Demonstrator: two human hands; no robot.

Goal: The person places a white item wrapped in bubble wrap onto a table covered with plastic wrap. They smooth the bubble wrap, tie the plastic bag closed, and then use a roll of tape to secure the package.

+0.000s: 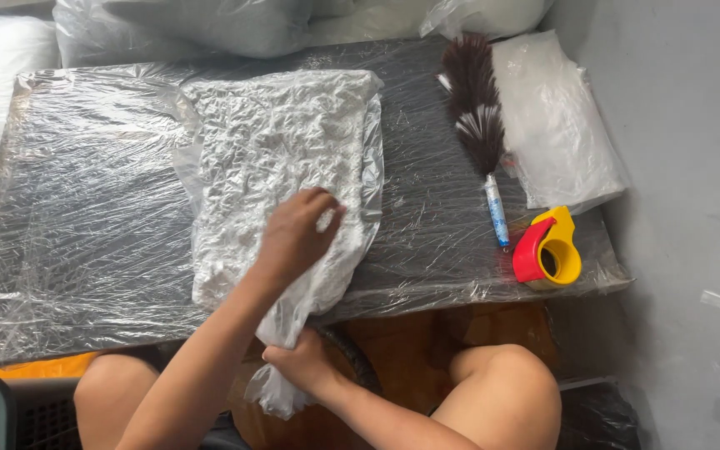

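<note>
A clear plastic bag packed with crumpled white filling lies flat on the film-covered dark table, its open end hanging over the near edge. My left hand lies on the lower part of the bag, fingers curled into the plastic and filling. Below the table edge, my right hand grips the bunched open end of the same bag. My bare knees show beneath the table on either side.
A brown-and-white feather duster with a white-and-blue handle lies to the right of the bag. A red and yellow tape dispenser sits at the table's right front corner. A stack of clear bags lies by the grey wall. White stuffed sacks pile behind.
</note>
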